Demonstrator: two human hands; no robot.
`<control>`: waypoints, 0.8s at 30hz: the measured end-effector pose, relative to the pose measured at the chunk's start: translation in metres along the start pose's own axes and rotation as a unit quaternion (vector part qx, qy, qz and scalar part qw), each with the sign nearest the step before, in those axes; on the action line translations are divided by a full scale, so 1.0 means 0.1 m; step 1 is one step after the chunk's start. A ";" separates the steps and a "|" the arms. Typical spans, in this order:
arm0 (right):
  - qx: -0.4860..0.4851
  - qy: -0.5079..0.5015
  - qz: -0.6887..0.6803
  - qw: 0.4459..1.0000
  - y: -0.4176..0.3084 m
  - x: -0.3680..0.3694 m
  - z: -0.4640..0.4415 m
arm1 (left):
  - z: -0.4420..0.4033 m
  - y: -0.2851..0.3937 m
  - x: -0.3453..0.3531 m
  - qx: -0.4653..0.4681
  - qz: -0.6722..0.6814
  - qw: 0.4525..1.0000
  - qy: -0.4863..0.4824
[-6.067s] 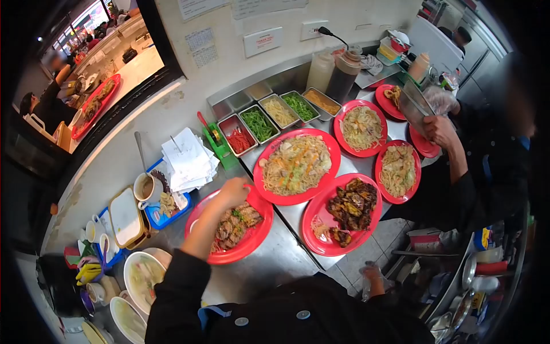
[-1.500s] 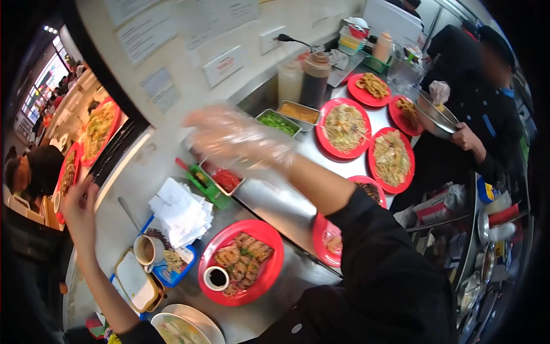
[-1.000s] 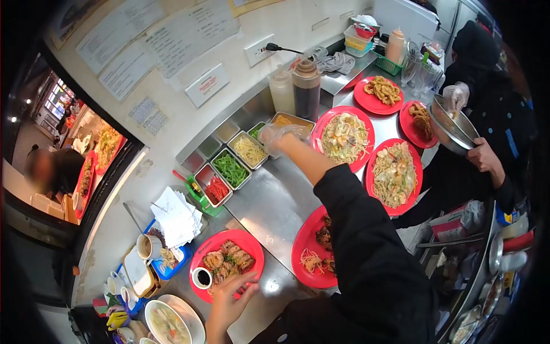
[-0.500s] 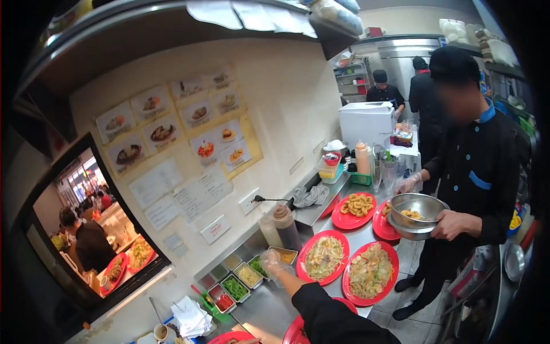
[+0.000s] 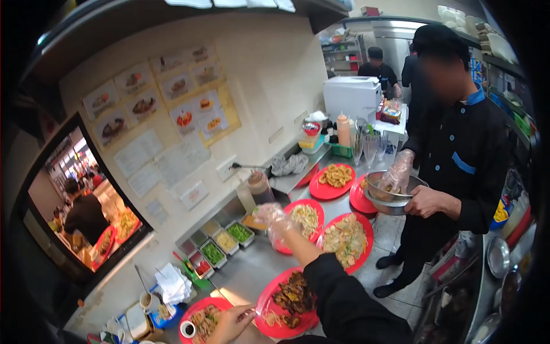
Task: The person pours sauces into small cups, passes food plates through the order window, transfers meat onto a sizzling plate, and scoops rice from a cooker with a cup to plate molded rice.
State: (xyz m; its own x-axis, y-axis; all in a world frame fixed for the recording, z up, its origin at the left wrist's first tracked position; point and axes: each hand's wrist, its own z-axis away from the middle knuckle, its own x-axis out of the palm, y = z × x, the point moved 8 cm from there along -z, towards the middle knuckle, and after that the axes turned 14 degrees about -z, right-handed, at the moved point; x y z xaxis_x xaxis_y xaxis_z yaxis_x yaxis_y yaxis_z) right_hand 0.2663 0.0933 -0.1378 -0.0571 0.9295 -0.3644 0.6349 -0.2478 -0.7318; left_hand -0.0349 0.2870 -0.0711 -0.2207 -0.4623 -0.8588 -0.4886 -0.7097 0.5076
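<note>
The right hand (image 5: 272, 222), wearing a clear plastic glove, is hovering near the metal tray of orange-tan food (image 5: 252, 222) and the nearer red oval plate of noodles (image 5: 318, 215); its fingers are bending inward, and whether they are gripping anything, I cannot tell. The bare left hand (image 5: 230, 324) is reaching over the counter (image 5: 239, 279) with its fingers partly open, showing nothing in their hold, just beside the red plate of sliced meat (image 5: 220, 302). A small white cup of dark sauce (image 5: 188, 329) is sitting at that plate's left side. The red plate of dark glazed meat (image 5: 275, 282) is lying between the two arms. Small metal trays of green, pale and red cut food (image 5: 225, 242) are standing in a row along the wall. Across the counter, a co-worker in black (image 5: 458, 137) is holding a steel bowl (image 5: 390, 203), one gloved hand dipping inside.
</note>
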 end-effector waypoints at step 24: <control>0.220 -0.217 0.551 0.775 1.37 -1.26 0.45 | 0.47 -0.89 0.13 -0.193 -0.008 0.981 0.029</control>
State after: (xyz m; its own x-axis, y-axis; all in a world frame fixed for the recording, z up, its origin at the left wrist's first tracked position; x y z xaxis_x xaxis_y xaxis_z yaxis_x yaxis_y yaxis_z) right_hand 0.3256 -0.0697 -0.2180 0.0188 -0.0681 -0.9975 0.1629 -0.9841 0.0703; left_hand -0.0342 0.3692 -0.1301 -0.1609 -0.4712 -0.8672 -0.1323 -0.8605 0.4920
